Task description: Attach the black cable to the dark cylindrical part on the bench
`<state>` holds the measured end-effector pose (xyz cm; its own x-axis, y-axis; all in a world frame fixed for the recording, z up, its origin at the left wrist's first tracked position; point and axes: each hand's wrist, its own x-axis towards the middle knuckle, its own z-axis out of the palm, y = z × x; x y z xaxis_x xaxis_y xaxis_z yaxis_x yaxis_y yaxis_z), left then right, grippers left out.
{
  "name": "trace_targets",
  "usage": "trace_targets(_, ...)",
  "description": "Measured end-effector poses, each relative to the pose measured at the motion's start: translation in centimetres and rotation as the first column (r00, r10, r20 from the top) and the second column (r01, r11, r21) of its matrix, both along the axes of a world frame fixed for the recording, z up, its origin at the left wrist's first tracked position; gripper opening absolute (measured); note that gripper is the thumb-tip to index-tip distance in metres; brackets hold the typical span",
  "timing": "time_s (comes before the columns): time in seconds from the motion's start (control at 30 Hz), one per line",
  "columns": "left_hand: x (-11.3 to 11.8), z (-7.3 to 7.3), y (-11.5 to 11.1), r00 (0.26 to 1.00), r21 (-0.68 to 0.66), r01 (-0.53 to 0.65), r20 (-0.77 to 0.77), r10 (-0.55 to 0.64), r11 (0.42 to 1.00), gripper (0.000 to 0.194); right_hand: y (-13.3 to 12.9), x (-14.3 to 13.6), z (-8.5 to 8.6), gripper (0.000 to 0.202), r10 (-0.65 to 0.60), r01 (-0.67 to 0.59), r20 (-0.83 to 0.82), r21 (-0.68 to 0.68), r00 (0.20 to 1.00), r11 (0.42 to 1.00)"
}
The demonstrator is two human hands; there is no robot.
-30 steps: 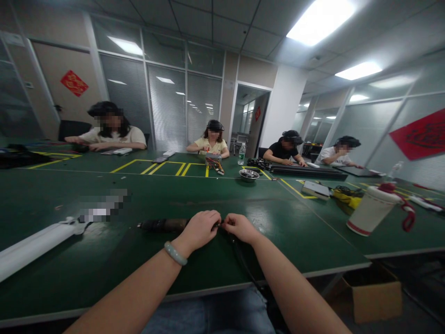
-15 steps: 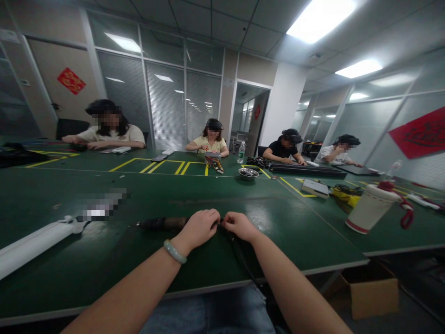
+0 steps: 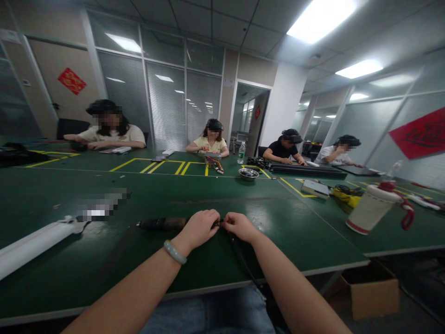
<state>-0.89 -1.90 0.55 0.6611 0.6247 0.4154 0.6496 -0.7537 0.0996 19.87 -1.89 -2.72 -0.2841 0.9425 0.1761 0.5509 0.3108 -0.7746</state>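
Note:
A dark inline electric screwdriver [image 3: 163, 224] lies on the green table, its narrow tip pointing left. My left hand [image 3: 200, 228], with a pale bangle at the wrist, is closed around the rear end of it. Close by on the right, my right hand [image 3: 239, 226] pinches the end of a black cable [image 3: 239, 253] where it meets the tool's rear. The fingers hide most of that joint, so I cannot tell whether the plug is in or out. From there the cable runs down over the table's front edge.
At left lies a long white object [image 3: 38, 248] beside a blurred-out patch. A white tumbler [image 3: 370, 208] with a red lid stands at right. A metal bowl [image 3: 248, 174] and a water bottle [image 3: 241, 153] are farther back. Several people sit across the green table [image 3: 146, 195]. Below right is a cardboard box [image 3: 374, 297].

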Motion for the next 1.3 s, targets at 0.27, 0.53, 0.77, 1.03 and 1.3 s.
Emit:
trace_targets(0.27, -0.11, -0.02, 0.01, 1.000, 0.005, 0.018, 0.008, -0.018, 1.000, 0.010, 0.12, 0.01, -0.08, 0.012, -0.003, 0.002, 0.026, 0.035, 1.000, 0.999)
trace_targets(0.53, -0.04, -0.01, 0.08, 1.000, 0.003, -0.001, -0.009, 0.001, 1.000, 0.005, 0.04, -0.02, 0.01, 0.014, -0.003, 0.002, 0.041, 0.017, 0.999, 1.000)
trace_targets(0.77, 0.05, -0.07, 0.10, 0.999, -0.012, -0.022, -0.027, 0.021, 1.000, 0.004, -0.11, -0.05, 0.38, 0.014, -0.001, -0.003, 0.068, 0.059, 0.998, 0.998)
trace_targets(1.03, 0.00, -0.17, 0.18, 1.000, -0.012, -0.014, -0.010, 0.014, 1.000, 0.005, -0.13, 0.03, 0.42, 0.016, 0.011, -0.014, 0.067, 0.038, 0.998, 0.999)
trace_targets(1.3, 0.02, -0.05, 0.10, 1.000, -0.019, -0.017, -0.025, 0.017, 1.000, 0.005, -0.03, 0.05, 0.45, 0.021, 0.013, -0.010, 0.054, -0.057, 0.998, 0.998)
